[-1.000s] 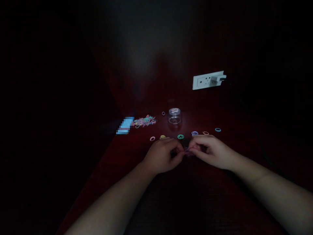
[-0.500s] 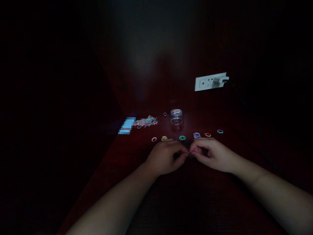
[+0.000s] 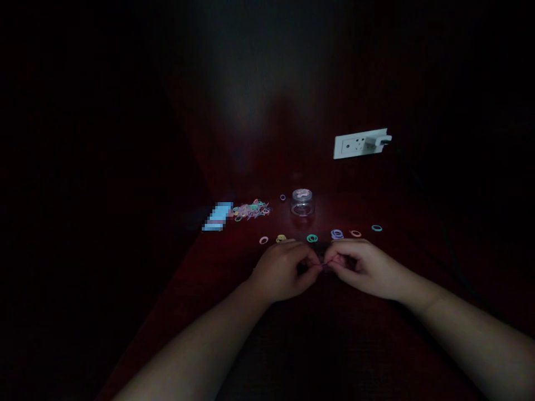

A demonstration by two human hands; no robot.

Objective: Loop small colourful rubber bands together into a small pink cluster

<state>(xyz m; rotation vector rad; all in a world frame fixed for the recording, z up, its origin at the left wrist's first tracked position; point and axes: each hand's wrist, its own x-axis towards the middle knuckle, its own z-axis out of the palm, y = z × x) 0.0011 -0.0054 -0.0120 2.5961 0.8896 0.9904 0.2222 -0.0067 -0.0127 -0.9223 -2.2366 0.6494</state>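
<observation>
My left hand (image 3: pixel 288 270) and my right hand (image 3: pixel 363 267) meet fingertip to fingertip just above the dark red table. Between them they pinch a small purplish hair tie (image 3: pixel 324 265), mostly hidden by the fingers and dim. Beyond my knuckles lies a row of hair ties: a pink one (image 3: pixel 263 240), yellow ones (image 3: pixel 281 238), green ones (image 3: pixel 312 238), purple ones (image 3: pixel 336 234), an orange one (image 3: pixel 355 234) and a blue one (image 3: pixel 377 228). My left hand partly covers the yellow ones.
A clear lidded jar (image 3: pixel 302 203) stands behind the row. To its left are a lone purple hair tie (image 3: pixel 283 197), a mixed heap of hair ties (image 3: pixel 252 210) and a bright pixelated rectangle (image 3: pixel 218 216). A wall socket (image 3: pixel 360 143) holds a plug with a cable.
The whole view has shifted slightly, so things appear a little lower. Both hands keep their pinch on the hair tie, with barely any finger movement.
</observation>
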